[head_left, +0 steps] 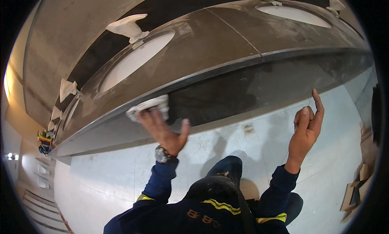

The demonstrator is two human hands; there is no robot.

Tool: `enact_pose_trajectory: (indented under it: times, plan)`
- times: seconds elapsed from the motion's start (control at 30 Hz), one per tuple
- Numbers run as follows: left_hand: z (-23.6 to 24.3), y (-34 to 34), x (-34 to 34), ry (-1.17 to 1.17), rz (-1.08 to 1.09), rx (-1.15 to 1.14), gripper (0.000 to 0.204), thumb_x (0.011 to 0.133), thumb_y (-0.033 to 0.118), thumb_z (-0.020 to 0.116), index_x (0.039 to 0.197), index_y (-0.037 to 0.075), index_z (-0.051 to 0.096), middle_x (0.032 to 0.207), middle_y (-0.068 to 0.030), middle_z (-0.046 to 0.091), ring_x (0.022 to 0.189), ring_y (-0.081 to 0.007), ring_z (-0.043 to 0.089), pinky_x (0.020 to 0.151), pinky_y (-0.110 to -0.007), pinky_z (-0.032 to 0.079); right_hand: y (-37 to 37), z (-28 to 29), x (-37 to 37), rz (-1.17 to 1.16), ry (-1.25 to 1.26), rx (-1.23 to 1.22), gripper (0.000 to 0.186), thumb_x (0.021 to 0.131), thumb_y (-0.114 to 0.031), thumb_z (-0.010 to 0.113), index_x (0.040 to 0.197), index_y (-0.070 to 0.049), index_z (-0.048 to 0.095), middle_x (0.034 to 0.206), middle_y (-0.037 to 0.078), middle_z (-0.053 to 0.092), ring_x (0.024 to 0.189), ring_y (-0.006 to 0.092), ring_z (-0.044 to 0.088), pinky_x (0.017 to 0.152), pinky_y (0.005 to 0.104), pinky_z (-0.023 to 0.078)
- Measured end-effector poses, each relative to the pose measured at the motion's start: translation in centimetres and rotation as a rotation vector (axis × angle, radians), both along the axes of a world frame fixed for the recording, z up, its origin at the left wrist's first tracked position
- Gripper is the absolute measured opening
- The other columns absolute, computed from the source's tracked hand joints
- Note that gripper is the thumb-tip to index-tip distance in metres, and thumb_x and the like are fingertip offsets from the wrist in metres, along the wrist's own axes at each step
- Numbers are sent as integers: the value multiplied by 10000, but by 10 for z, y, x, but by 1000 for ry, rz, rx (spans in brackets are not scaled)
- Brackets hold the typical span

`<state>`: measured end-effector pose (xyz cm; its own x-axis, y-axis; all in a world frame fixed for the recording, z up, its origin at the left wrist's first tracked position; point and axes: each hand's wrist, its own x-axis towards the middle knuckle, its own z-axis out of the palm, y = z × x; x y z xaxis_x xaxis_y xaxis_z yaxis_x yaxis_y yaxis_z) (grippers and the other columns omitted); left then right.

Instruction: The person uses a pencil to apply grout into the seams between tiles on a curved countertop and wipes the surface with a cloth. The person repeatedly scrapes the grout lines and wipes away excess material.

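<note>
My left hand [164, 134], slightly blurred, presses a white cloth [150, 106] against the dark front panel [214, 102] below the countertop edge. Its fingers lie over the cloth and the thumb stands away. A watch [162, 154] is on that wrist. My right hand [306, 130] is raised near the panel's lower edge at the right. Its index finger is stretched out, the other fingers are loosely curled, and I see nothing held in it. Whether the index fingertip touches the panel cannot be told.
The long brown countertop [210, 39] has white oval basins [137, 61] and wrapped taps [127, 27]. Below lies a pale tiled floor [109, 181] with a small drain grate [249, 129]. Cardboard pieces [351, 195] lie at far right; colourful items [44, 143] sit at the counter's left end.
</note>
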<state>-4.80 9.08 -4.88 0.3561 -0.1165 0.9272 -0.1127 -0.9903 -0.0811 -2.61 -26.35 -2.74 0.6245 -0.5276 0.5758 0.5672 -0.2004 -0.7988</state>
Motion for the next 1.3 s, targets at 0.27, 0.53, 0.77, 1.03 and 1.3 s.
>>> enact_pose_trajectory:
  times: [0.27,0.53,0.77,1.03,1.3]
  plan:
    - [56,-129,52,374,-385,354,737,820,176,748,1517,218,512,1642,-85,388,1516,-356,328,1221,-541,257,-5,8,-16,-27,44,70,421,1054,-152,561,1462,-53,533,721,-69,381,660,41,368,613,216,306]
    - [65,-14,10,303,-283,427,714,776,62,710,1469,141,556,1625,-133,409,1504,-378,350,1206,-554,302,-33,7,-29,-135,8,33,429,1058,-179,569,1462,-41,527,735,-69,412,656,30,364,587,205,288]
    - [-13,-3,-2,147,-175,171,738,879,210,716,1560,150,439,1675,-228,261,1547,-492,178,1231,-625,163,-34,5,-13,-119,-25,34,415,1046,-168,593,1447,-65,554,706,-66,423,644,46,391,606,203,332]
    - [18,-164,71,480,-434,640,634,851,74,611,1479,124,535,1645,-84,379,1519,-278,342,1204,-458,315,-38,4,-23,-133,-47,-35,382,1044,-135,586,1425,-101,575,730,-46,499,662,42,408,610,218,317]
    - [70,-121,40,866,-717,986,207,837,171,642,1012,70,686,1142,-128,664,1258,-299,576,1113,-451,412,-31,-32,-14,36,-17,-6,365,1033,-92,507,1396,-118,536,808,-8,549,637,71,474,583,252,399]
